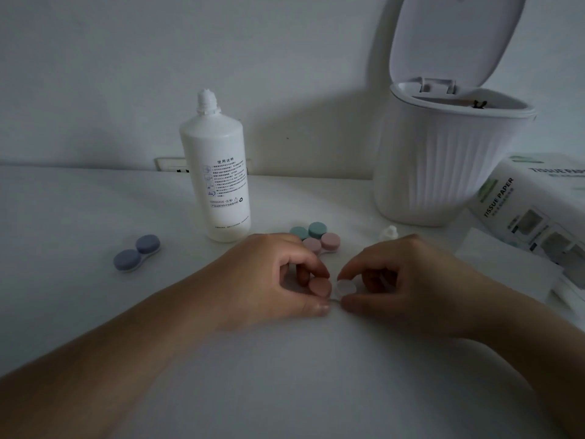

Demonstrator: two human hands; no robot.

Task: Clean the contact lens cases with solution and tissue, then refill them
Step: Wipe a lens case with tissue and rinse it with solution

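fingers of the left hand (278,277) are pinching a brownish-pink cap (320,286); the right hand (408,280) is gripping a clear lens case (345,287) low over the white table (95,217), its far well hidden by curled fingers.

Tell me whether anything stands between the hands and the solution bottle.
Nothing visible blocks it. The solution bottle stands uncapped behind the left hand, with bare table between. The green case and pink case sit to the bottle's right, nearer the right hand's path. Both hands hold a case now.
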